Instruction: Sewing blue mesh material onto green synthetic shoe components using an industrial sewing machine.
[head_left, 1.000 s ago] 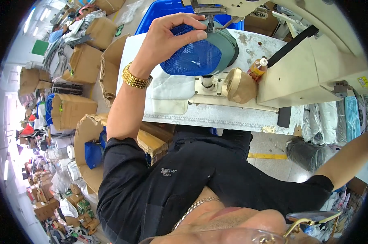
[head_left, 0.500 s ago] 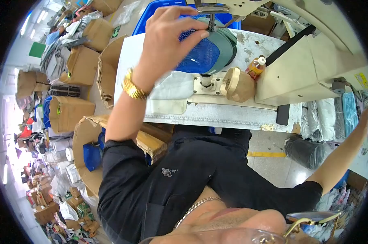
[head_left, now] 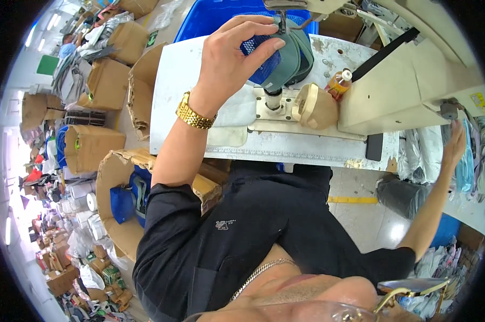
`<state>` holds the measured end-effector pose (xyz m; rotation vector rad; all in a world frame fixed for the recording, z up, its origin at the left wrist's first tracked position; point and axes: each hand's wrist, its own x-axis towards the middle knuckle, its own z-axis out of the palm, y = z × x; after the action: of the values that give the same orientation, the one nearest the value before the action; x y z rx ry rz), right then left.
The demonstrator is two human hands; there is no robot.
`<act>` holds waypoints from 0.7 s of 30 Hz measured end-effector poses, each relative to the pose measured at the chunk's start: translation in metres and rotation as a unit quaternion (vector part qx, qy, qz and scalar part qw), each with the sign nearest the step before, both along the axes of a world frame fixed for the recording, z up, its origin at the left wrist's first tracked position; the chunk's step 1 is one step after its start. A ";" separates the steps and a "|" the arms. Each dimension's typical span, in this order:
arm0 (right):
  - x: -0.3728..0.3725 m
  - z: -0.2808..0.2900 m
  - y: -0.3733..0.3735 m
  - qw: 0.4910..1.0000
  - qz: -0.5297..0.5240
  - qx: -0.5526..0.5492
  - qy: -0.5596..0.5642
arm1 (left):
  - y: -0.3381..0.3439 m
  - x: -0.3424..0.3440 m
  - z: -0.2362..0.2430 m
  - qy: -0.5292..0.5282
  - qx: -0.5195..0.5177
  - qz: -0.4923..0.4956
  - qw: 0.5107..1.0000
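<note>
My left hand (head_left: 229, 67) is at a cap (head_left: 288, 67) with grey-green panels and blue mesh, its thumb and forefinger closed on it beside the needle and presser foot (head_left: 283, 21) of a sewing machine. The cap sits over the machine's post (head_left: 273, 99), and the fingers partly cover its mesh. A gold watch is on my left wrist. Off to the right, my right hand (head_left: 455, 144) reaches up with stretched fingers, its fingertips at the round grey handwheel (head_left: 447, 111) at the end of the cream machine body (head_left: 414, 88).
A blue bin (head_left: 199, 21) stands behind the white table (head_left: 178, 80). A bottle (head_left: 339, 84) and a beige machine part (head_left: 315, 107) are beside the post. Cardboard boxes (head_left: 114, 206) stand at the left, one with blue pieces inside. Wrapped bundles (head_left: 422, 153) lie at the right.
My right hand has come into view from the far right edge and reached the handwheel. My left hand has shifted slightly right, and the cap has turned so that less mesh shows.
</note>
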<state>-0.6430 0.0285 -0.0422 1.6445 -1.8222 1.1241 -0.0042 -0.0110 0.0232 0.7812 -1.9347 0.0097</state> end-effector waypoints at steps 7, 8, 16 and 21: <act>0.233 0.021 0.050 0.904 0.194 -0.068 -0.374 | 0.011 -0.007 0.006 -0.089 -0.137 0.133 0.977; 0.276 0.032 0.044 0.869 0.325 -0.034 -0.371 | 0.016 -0.014 -0.001 -0.069 -0.132 0.152 0.977; 0.437 0.085 -0.024 0.827 0.409 0.156 -0.354 | 0.009 -0.002 -0.009 0.018 -0.016 0.032 0.999; 0.452 0.047 0.005 0.734 0.431 0.227 -0.473 | 0.007 0.012 -0.009 0.017 0.023 -0.022 0.999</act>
<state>-0.1911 0.0330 0.0049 2.6699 -1.9541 2.4213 0.0079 -0.0042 0.0146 0.7652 -1.9251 -0.0746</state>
